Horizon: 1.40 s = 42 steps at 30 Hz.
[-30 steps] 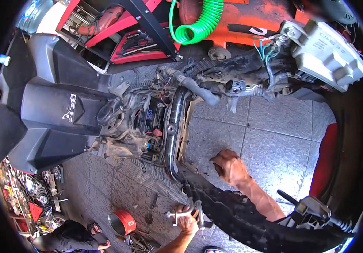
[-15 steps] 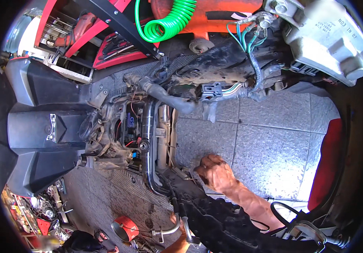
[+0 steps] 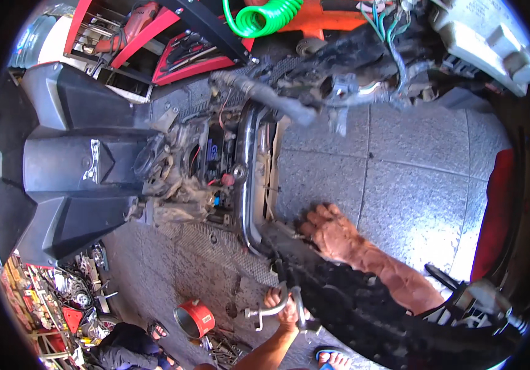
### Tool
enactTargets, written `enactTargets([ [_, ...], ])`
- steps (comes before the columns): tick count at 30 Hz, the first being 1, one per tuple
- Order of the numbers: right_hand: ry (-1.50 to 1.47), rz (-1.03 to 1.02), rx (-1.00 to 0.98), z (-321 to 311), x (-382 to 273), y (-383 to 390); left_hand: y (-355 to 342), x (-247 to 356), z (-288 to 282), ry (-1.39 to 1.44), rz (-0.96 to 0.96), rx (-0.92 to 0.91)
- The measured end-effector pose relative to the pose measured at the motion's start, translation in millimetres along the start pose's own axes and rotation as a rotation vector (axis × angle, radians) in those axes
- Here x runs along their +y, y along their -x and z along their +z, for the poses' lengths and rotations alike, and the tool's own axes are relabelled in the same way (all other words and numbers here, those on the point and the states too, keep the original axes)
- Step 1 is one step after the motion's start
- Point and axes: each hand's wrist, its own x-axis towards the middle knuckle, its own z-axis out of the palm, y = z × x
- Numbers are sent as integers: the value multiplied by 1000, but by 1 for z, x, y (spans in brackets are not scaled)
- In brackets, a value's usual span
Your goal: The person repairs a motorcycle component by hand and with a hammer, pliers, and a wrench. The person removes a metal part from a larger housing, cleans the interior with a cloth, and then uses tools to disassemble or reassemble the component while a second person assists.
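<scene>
A stripped scooter or motorcycle frame lies across the view, with a dark curved frame tube and a battery in its middle. My right hand is closed with fingers curled, beside the dirty black body part. Whatever those fingers grip is hidden. Lower down, my left hand reaches up from the lower edge, its fingers curled at a bent metal tube. Part of that hand is covered by the tubing. Loose wires and a black hose sit above the battery.
Black body panels extend left. A red rack with tools and a green coiled hose stand at the top. On the floor are a red can and metal parts. Another person in dark clothing is at lower left.
The whole view has shifted, so the scene sits further right and higher. More of my left hand and forearm shows. Both hands stay at about the same spots on the frame.
</scene>
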Motion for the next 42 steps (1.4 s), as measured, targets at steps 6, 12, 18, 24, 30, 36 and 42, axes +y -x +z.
enactTargets([
  [6,-109,36,103,5,3,5,3,4,-5,-22,25,41],
  [12,-92,237,471,-44,17,88,-5,12,-16,7,-2,37],
  [18,28,793,851,-33,-43,213,-8,-14,-178,170,205,133],
  [24,-222,915,943,33,-189,228,-133,-70,-485,-150,241,1251],
  [30,-458,920,690,69,-257,150,-202,-57,-572,772,-120,308],
  [36,-197,695,590,64,-214,118,-90,-52,-589,2026,-146,62],
  [42,-8,569,275,60,-184,91,-17,-33,-630,2490,-225,26],
])
